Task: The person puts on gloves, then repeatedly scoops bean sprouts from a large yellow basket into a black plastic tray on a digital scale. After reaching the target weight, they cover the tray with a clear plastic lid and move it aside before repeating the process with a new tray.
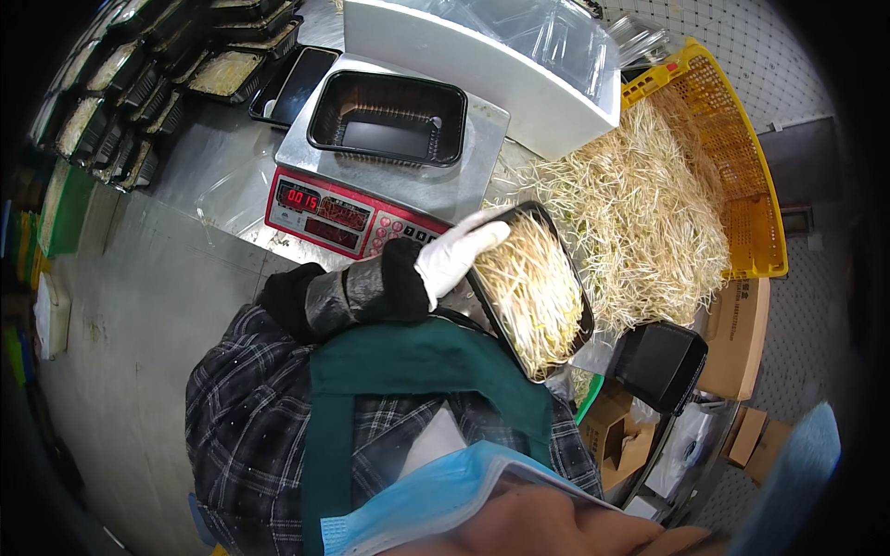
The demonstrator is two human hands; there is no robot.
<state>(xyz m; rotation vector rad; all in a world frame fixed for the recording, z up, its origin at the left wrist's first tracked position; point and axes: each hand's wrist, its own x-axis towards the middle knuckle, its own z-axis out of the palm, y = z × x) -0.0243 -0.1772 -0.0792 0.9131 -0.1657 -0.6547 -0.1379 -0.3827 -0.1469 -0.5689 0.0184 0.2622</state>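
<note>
My left hand (459,254), in a white glove, grips the upper left rim of a black plastic tray (585,306). Bean sprouts (535,292) fill this tray, which is tilted in front of my green apron (417,354). My right hand is out of view. Just beyond the gloved hand stands a digital scale (480,174) with a red front panel and lit digits. A second black plastic tray (386,90) rests on its metal plate, and no sprouts show inside it. To the right of the held tray lies a large heap of loose bean sprouts (640,215).
A yellow perforated crate (754,208) borders the heap. Behind the scale stands a white foam box (480,62) with clear plastic lids (528,35). Stacked sprout-filled trays (226,73) occupy the far left. Black trays (660,365) sit at the right edge above a cardboard box (619,438).
</note>
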